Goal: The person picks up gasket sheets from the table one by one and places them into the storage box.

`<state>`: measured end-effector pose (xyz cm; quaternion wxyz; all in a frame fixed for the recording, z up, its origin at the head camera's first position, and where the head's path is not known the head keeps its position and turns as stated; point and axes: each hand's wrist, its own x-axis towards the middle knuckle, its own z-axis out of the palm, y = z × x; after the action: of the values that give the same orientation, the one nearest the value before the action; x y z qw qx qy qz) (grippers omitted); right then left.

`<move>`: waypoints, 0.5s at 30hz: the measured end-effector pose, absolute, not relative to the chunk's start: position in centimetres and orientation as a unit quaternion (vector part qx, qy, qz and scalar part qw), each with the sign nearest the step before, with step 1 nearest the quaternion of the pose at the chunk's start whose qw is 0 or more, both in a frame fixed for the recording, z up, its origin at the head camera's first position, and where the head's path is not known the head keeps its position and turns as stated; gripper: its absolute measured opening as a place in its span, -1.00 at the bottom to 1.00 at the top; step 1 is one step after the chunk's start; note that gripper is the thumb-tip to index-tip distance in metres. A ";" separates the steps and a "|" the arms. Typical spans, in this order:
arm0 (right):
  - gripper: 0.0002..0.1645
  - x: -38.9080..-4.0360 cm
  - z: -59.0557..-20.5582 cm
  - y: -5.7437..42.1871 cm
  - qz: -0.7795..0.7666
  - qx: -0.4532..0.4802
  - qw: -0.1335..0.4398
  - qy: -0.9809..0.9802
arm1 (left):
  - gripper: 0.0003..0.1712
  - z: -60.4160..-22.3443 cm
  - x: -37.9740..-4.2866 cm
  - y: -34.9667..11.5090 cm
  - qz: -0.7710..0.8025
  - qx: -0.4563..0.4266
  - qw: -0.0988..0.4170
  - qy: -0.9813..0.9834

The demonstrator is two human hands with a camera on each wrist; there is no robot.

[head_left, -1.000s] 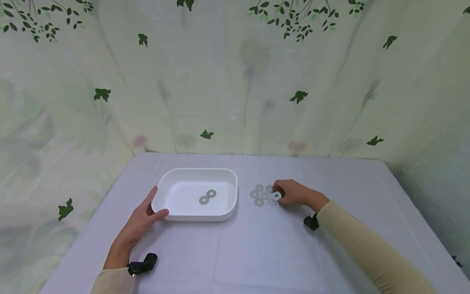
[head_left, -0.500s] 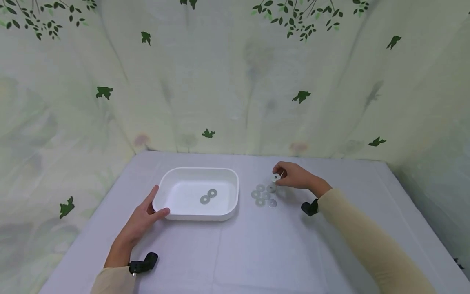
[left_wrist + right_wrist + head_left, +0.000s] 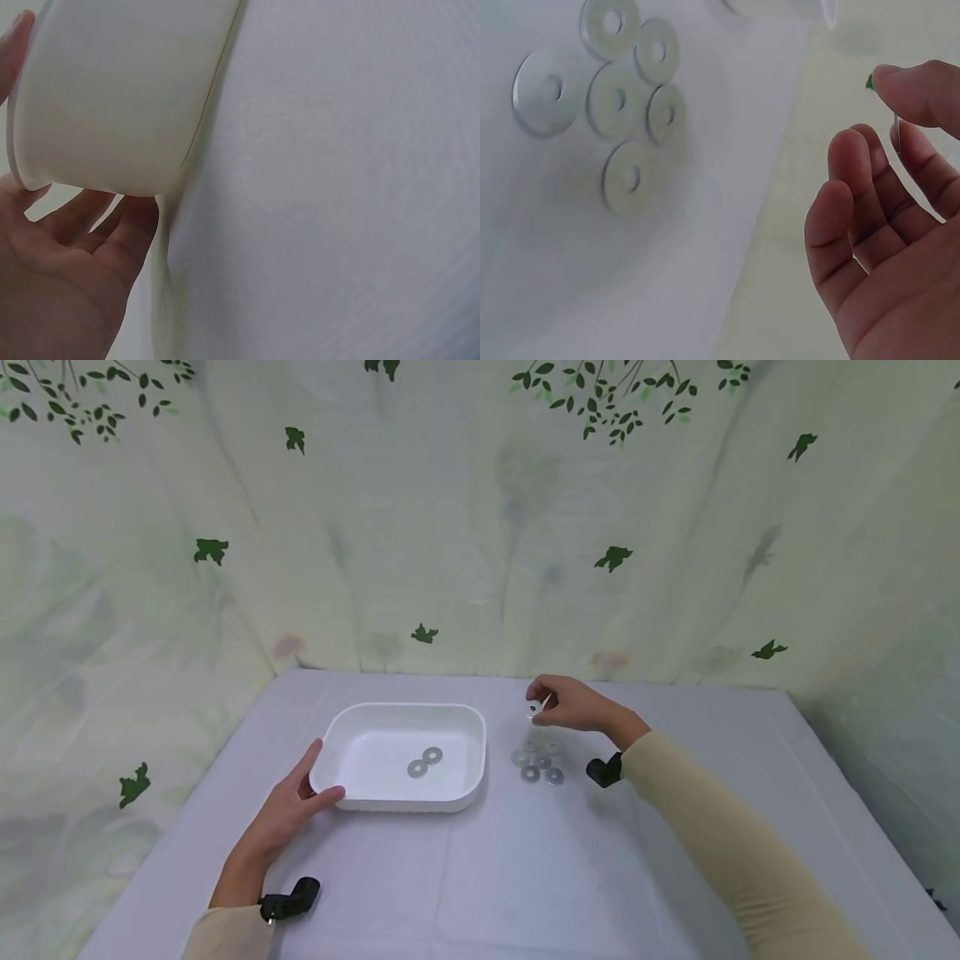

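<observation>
Pinched between the thumb and finger of my right hand [image 3: 576, 704] is a flat metal washer [image 3: 531, 714], raised above the table; edge-on, the pinched washer [image 3: 897, 133] is a thin line in the right wrist view. Below that hand lies a cluster of several round washers [image 3: 525, 774], spread flat and close together; these loose washers [image 3: 604, 112] show larger in the right wrist view. My left hand [image 3: 285, 810] grips the left near corner of a white rectangular tray [image 3: 397, 805], thumb at the rim and fingers against the outer wall [image 3: 112, 112]. Two washers [image 3: 412, 773] lie touching inside the tray.
A white cloth covers the table [image 3: 510, 885], which ends in a far edge at a hanging curtain [image 3: 480, 527] printed with leaves. Black wrist cameras [image 3: 292, 900] sit on both wrists. The tray's raised wall faces the washer cluster.
My right hand has lifted a washer off the cluster and moved it up and left, toward the tray. The left hand and tray stay in place.
</observation>
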<state>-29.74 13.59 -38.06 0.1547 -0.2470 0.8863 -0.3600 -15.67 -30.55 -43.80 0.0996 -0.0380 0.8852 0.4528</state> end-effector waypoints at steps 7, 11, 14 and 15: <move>-0.58 -29.1 -37.1 11.2 -0.365 -0.274 0.167 0.874 | 0.15 -43.8 -15.8 -30.6 0.456 -0.043 0.098 0.884; -0.59 -28.5 -37.1 10.0 -0.354 -0.294 0.175 0.870 | 0.15 -43.8 -15.7 -30.5 0.456 -0.044 0.098 0.884; -0.59 -28.1 -37.2 9.1 -0.355 -0.309 0.177 0.864 | 0.15 -43.9 -15.6 -30.5 0.456 -0.045 0.096 0.884; -0.59 -28.0 -37.2 8.9 -0.359 -0.314 0.176 0.861 | 0.15 -43.9 -15.6 -30.6 0.457 -0.044 0.095 0.883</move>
<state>-27.95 8.87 -37.15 0.1763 -0.3135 0.8613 -0.3588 -15.61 -30.56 -43.89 0.0951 -0.0443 0.8832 0.4571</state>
